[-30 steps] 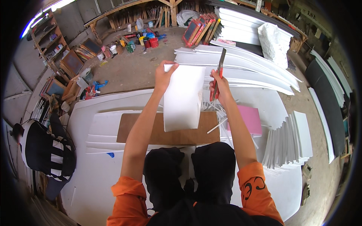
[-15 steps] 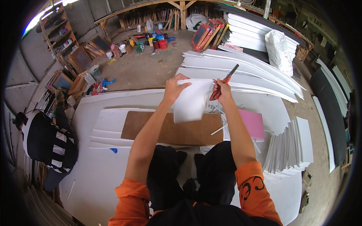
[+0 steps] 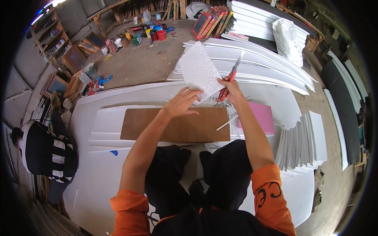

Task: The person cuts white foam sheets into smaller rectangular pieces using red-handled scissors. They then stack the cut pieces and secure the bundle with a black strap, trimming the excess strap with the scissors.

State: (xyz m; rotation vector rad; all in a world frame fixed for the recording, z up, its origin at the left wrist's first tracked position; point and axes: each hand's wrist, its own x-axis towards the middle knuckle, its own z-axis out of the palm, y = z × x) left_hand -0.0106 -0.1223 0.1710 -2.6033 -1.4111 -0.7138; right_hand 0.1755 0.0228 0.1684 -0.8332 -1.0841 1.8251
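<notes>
A white foam sheet with a dimpled face is held up tilted above the board. My right hand grips a red utility knife, its blade pointing up and away, and also pinches the sheet's right corner between thumb and fingers. My left hand lies at the sheet's lower edge, fingers stretched out and thumb apart; whether it presses on the sheet is hard to tell. Under both hands lies a brown wooden board on the white sheets. Thin white offcut strips are scattered by its right end.
A pink sheet lies right of the board, and a fanned stack of white pieces stands farther right. Large white sheets are piled ahead. Paint pots and frames stand on the floor beyond. A black-and-white bag is at left.
The white sheet has been turned and lifted so its dimpled face shows. My left hand has let go of its top corner and moved down to its lower edge, fingers spread.
</notes>
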